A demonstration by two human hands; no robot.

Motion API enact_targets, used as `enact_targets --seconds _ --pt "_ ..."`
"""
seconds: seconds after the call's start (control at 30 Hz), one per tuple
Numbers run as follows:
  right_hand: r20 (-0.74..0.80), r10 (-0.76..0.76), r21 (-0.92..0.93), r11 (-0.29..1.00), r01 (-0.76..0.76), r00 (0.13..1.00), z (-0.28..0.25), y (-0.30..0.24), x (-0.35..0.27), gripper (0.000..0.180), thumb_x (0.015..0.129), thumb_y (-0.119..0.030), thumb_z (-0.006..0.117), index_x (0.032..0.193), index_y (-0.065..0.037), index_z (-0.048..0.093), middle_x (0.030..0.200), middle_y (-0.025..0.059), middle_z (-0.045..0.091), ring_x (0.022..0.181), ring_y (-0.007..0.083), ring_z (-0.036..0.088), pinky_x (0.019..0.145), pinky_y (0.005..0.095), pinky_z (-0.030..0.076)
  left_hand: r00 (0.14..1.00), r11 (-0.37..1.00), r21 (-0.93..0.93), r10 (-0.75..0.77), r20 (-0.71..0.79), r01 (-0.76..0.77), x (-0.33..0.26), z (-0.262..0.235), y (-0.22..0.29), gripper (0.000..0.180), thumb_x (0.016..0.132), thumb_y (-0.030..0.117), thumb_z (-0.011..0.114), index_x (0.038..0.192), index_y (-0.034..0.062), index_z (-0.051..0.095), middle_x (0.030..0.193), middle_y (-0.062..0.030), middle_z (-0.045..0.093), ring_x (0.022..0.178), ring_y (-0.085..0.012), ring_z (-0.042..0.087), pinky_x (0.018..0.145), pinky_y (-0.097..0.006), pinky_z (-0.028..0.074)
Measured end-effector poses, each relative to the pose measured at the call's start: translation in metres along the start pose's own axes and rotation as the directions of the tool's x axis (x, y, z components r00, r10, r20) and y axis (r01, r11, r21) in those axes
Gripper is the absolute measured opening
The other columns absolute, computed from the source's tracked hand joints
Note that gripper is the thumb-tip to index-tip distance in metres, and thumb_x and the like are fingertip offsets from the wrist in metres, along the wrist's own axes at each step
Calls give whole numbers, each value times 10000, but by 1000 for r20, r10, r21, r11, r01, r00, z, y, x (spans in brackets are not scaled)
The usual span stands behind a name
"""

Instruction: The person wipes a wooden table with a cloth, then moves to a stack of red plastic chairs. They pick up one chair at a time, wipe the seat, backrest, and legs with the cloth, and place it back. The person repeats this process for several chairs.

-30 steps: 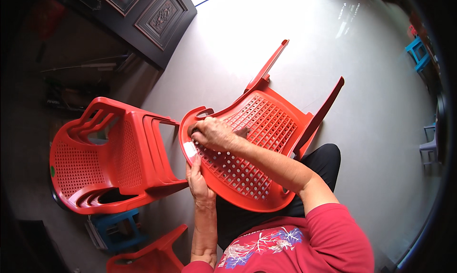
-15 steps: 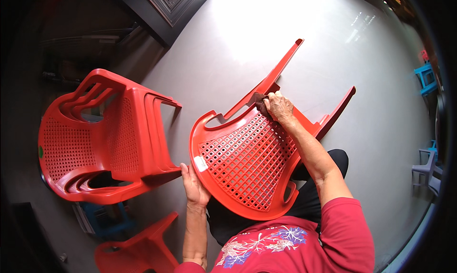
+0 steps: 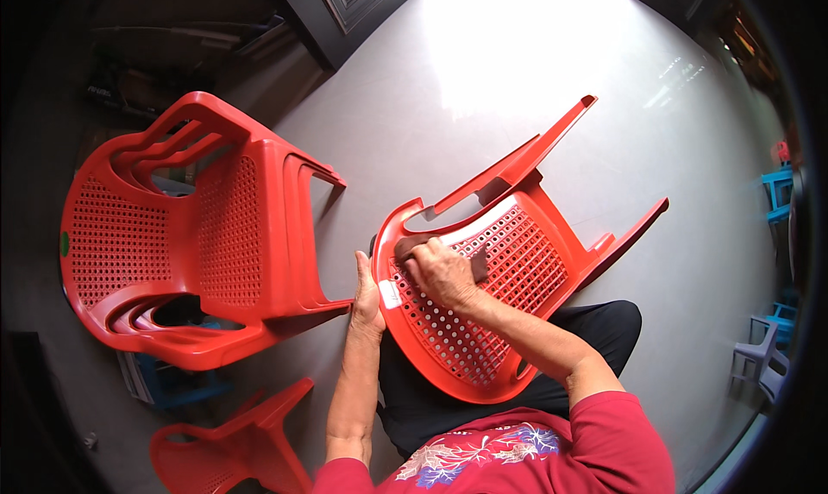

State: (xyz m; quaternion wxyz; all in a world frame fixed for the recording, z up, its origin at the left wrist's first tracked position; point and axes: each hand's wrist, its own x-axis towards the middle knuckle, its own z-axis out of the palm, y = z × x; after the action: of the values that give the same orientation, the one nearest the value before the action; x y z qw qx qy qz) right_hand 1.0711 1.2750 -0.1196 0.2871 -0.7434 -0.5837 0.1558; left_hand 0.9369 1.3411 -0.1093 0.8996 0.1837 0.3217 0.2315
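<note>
Red plastic chair point(image 3: 509, 261), perforated seat and back, lies tipped across the person's lap at centre, legs pointing to far right, backrest curving near; small white sticker on its left rim. A dark brown cloth point(image 3: 416, 246) sits on the perforated surface near the chair's left rim, partly under the right hand.

Surroundings: stack of matching red chairs point(image 3: 190, 235) stands just left, w/ a blue stool point(image 3: 164, 382) partly hidden beneath; another red chair part point(image 3: 233, 447) at near left. Grey floor point(image 3: 414, 115), glare at far centre. Dark carved door point(image 3: 354, 3) at far left-centre. Small blue and grey stools point(image 3: 780, 192) well apart at right edge.

Hands: right hand point(image 3: 442, 272) pressed palm-down, fingers curled together on the cloth, forearm crossing the chair from near right. Left hand point(image 3: 368, 294) clamped on the chair's left rim, thumb side up, forearm straight from near edge.
</note>
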Motion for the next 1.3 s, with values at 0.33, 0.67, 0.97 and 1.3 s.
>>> enact_targets --seconds 0.33,0.67,0.97,1.3 --pt "234 128 -234 970 -72 964 34 10 103 174 783 -183 574 815 -59 692 903 141 617 874 319 623 705 441 512 979 985 27 173 -109 -171 4 -23 -18 436 1013 326 384 1325 22 410 1252 -114 548 1076 -199 583 914 -344 502" --pt "170 82 -220 974 -44 982 35 18 105 263 779 -274 643 896 -41 678 985 175 567 941 357 553 742 419 520 996 968 -233 89 -22 -92 10 -20 -17 515 998 403 384 1379 58 369 1326 -114 490 1150 -224 531 975 -384 448" --pt "51 -238 -271 931 243 970 -3 49 64 213 846 -232 535 881 -36 610 895 120 620 879 290 590 748 423 441 997 937 -345 76 34 -60 16 -18 -15 511 982 398 376 1263 -9 504 1227 -177 578 1109 -299 572 989 -444 438" --pt "447 -27 6 1000 27 894 -49 67 39 496 810 -616 550 842 -121 542 756 93 611 801 270 601 760 437 296 996 941 -327 -78 46 89 17 -3 -7 680 904 554 462 1279 -13 477 1208 -184 580 1077 -307 589 945 -438 473"
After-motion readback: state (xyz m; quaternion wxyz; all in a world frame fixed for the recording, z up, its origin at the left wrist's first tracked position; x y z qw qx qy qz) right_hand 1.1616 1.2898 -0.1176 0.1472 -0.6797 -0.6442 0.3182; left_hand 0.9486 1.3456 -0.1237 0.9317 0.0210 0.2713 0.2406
